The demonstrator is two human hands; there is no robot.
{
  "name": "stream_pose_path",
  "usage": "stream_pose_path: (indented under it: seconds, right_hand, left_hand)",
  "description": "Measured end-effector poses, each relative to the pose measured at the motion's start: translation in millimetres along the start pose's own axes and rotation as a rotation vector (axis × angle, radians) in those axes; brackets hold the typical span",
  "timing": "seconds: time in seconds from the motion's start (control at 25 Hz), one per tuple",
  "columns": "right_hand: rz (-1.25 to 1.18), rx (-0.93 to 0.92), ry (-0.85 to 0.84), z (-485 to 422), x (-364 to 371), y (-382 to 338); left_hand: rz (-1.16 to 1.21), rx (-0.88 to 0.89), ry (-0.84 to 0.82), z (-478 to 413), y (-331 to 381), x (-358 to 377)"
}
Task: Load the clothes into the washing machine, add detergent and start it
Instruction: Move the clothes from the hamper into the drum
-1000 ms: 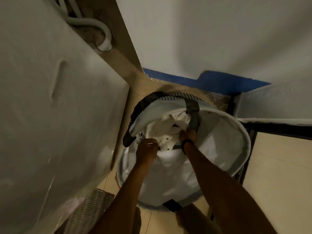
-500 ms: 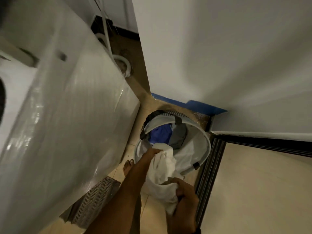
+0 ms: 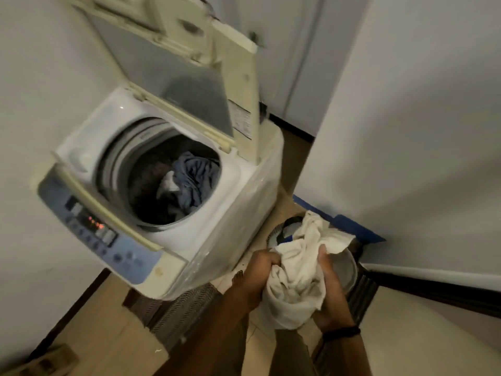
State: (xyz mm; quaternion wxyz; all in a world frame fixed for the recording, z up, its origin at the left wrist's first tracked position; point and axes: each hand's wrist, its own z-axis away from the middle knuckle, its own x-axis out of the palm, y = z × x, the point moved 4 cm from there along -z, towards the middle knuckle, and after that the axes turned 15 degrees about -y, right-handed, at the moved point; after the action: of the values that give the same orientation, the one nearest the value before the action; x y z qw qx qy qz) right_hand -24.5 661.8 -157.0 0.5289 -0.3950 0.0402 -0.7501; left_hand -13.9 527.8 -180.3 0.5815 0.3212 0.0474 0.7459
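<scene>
Seemingly partway through loading, a person stands beside a top-loading washing machine point(image 3: 217, 226) and looks down at it. Its lid point(image 3: 173, 85) is raised, and blue-grey clothes point(image 3: 195, 177) already lie in the drum point(image 3: 130, 164). Red lights glow on the control panel point(image 3: 95, 229).

The step in hand looks to be carrying a bundled white garment point(image 3: 298, 272) from the laundry basket point(image 3: 349, 270) to the drum. To do it well, the bundle should probably be lifted clear of the machine's front corner, brought over the middle of the opening and dropped loosely. Any trailing corner wants gathering first, so that nothing drapes over the drum's rim or catches under the lid.

Both hands grasp the garment, which hangs low, above the basket and just to the right of the machine. The left hand point(image 3: 260, 264) has its fingers curled tightly into the cloth on the bundle's left side. The right hand point(image 3: 330, 289), with a dark band at the wrist, wraps the right side, fingers pressed into the folds. Neither hand is slack.
</scene>
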Motion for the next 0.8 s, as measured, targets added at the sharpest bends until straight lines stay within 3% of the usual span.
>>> stream_pose_path:
  seconds: [0.12, 0.24, 0.32, 0.4, 0.48, 0.56, 0.68, 0.8]
  right_hand:
    - [0.377, -0.053, -0.194, 10.0, 68.5, -10.8]
    - [0.677, -0.315, -0.243, 0.3, 162.4, -18.1]
    - [0.847, -0.539, -0.262, -6.8, 221.9, -20.9]
    - [1.003, -0.744, -0.253, -18.7, 271.9, -18.3]
    - [0.956, -0.712, -0.23, -36.3, 310.9, -8.2]
    - [0.939, -0.706, -0.256, -57.8, 339.0, 2.1]
    - [1.215, -0.606, -0.276, -104.6, 349.5, 18.8]
    - [1.394, -0.237, -0.146, -144.6, 313.2, 30.5]
  left_hand:
    - [-0.394, 0.365, 0.27, 68.2, 46.2, -38.0]
    - [-0.575, 0.65, 0.472, 146.4, 92.7, -76.5]
    - [-0.631, 0.699, 0.705, 185.9, 119.2, -113.7]
    - [-0.445, 0.674, 0.742, 208.7, 142.3, -154.2]
    - [-0.249, 0.702, 0.591, 215.8, 163.4, -182.3]
    - [-0.24, 0.743, 0.511, 217.0, 184.2, -204.2]
    - [-0.437, 0.639, 0.659, 194.4, 198.0, -247.8]
    - [-0.532, 0.441, 0.718, 165.1, 190.2, -277.7]
